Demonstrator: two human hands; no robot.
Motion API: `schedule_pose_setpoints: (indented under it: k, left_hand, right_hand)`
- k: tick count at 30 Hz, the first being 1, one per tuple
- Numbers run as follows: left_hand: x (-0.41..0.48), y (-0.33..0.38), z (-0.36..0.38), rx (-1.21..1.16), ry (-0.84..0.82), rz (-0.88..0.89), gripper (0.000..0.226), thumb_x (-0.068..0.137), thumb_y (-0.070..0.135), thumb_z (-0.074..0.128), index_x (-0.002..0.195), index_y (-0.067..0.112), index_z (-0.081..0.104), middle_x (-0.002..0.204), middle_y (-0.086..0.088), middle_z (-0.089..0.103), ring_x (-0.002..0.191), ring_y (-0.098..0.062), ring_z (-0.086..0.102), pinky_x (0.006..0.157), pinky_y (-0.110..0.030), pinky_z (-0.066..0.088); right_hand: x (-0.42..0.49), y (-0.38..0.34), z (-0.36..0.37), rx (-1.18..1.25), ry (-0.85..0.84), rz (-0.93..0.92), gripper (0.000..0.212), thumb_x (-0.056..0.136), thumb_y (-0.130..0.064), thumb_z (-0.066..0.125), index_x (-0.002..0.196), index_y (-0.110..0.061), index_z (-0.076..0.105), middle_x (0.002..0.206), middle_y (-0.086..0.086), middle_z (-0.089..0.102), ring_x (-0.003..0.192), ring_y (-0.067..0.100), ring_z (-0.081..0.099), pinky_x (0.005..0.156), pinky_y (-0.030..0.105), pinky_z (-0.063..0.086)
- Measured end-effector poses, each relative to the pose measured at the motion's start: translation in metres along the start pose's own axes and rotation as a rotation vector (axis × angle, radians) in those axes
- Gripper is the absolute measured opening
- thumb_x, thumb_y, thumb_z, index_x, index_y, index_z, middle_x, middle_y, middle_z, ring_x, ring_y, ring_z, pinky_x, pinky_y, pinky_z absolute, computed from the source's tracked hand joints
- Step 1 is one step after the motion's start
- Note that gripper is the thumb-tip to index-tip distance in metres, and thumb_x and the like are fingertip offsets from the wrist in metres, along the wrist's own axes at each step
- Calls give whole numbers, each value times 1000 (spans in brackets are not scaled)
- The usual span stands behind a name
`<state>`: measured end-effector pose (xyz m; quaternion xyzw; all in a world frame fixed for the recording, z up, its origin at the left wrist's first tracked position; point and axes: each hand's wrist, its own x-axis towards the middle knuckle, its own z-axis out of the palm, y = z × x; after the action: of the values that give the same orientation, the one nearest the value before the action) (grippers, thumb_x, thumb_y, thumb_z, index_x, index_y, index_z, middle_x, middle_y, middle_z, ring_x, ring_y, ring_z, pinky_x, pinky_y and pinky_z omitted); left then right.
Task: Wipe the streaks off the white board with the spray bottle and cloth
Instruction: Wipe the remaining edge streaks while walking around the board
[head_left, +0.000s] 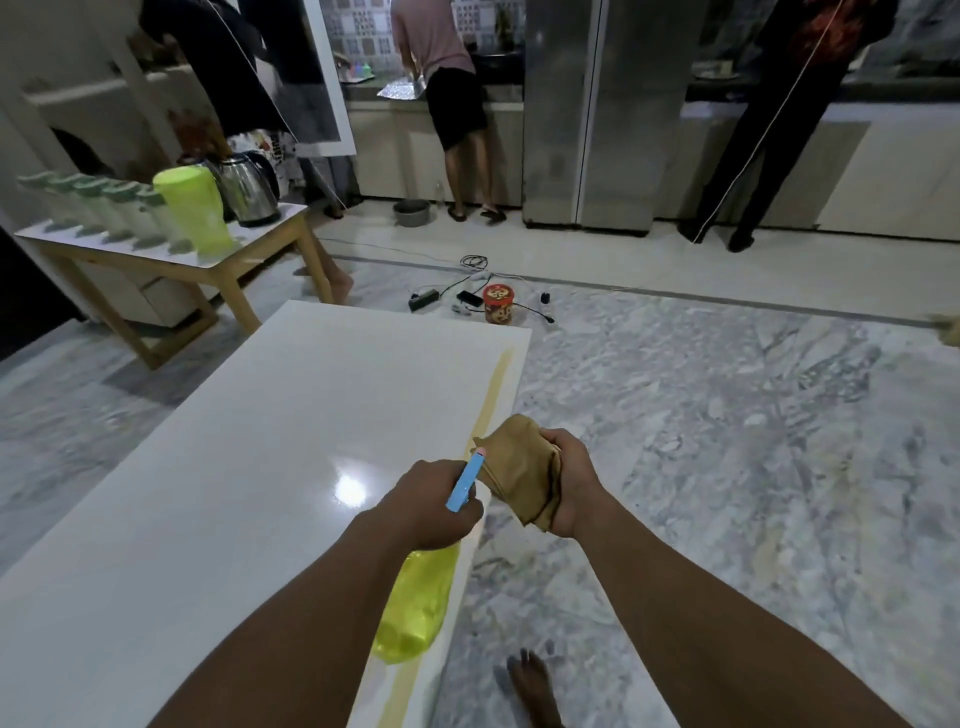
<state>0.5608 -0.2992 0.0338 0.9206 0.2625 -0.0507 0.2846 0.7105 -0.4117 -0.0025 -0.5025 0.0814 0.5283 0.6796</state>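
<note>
A large glossy white board (249, 467) lies flat in front of me, with a long tan streak (496, 387) running along its right edge. My left hand (431, 506) grips a spray bottle (415, 608) with a yellow-green body and a blue nozzle pointing up and right. My right hand (571, 483) holds a bunched brown cloth (522, 473) just off the board's right edge, close beside the nozzle. Below the bottle the streak continues toward the board's near edge.
A wooden side table (208, 270) at left carries a kettle (249, 192), a green jug and several cups. Cables and a red jar (497, 304) lie on the marble floor. Two people stand at the kitchen counter. My bare foot (535, 691) is near the board.
</note>
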Motion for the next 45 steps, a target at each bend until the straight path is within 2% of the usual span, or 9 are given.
schedule_pose_setpoints:
  k: [3,6,10,12,17,21,24,31,45]
  left_hand:
    - [74,-5,-13,-37,36,-30,9,90,23,63,86,16,60,87,-8,70,81,-30,68,75,-41,56]
    - [155,-7,-28,-19,32,-63,15,92,23,63,97,9,63,90,-10,71,83,-31,67,71,-36,52]
    - [238,-9,-51,-39,50,-61,16,93,21,62,99,7,62,88,-12,71,80,-33,67,74,-41,54]
    - [265,-14,-58,-67,72,-75,14,92,20,62,100,8,62,86,-11,70,79,-32,67,75,-43,55]
    - [312,-36,-59,-68,84,-75,15,93,21,63,100,8,62,84,-11,69,74,-30,66,73,-45,55]
    - [329,-59,-56,-63,96,-99,15,92,22,63,97,8,61,85,-10,68,73,-30,64,72,-47,55]
    - [330,-70,-54,-75,99,-116,16,92,23,63,98,9,62,85,-10,69,73,-30,64,73,-47,55]
    - [333,-82,-51,-128,149,-104,14,92,22,64,97,9,64,78,-9,67,67,-28,62,70,-46,55]
    - [280,-92,-44,-167,244,-125,31,84,35,54,100,11,65,81,-7,69,68,-27,63,71,-49,56]
  right_hand:
    - [79,-48,7,24,7,16,56,100,-43,39,109,2,73,102,19,75,83,29,73,78,37,56]
    - [160,-96,8,16,35,30,44,97,-38,47,93,-3,73,101,17,69,99,34,65,105,48,50]
    - [247,-158,12,-112,234,-90,43,96,-31,47,61,-12,61,70,15,56,55,33,53,88,44,53]
    - [285,-183,20,-296,394,-172,37,96,-48,39,73,-26,57,75,8,56,53,26,50,77,44,50]
    - [378,-200,31,-804,539,-417,50,103,-36,32,153,-31,37,145,5,52,127,29,52,105,44,43]
    - [431,-173,40,-1281,456,-377,48,105,-31,33,153,-25,36,161,15,22,147,37,22,116,49,31]
    - [440,-160,37,-1496,600,-388,42,102,-38,38,142,-32,45,155,19,25,137,41,28,103,51,42]
    - [471,-155,11,-1577,571,-672,48,97,-30,45,143,-20,51,159,18,33,150,39,20,120,53,24]
    - [422,-75,17,-1738,596,-642,58,104,-38,29,159,-22,22,167,17,13,154,40,2,123,56,6]
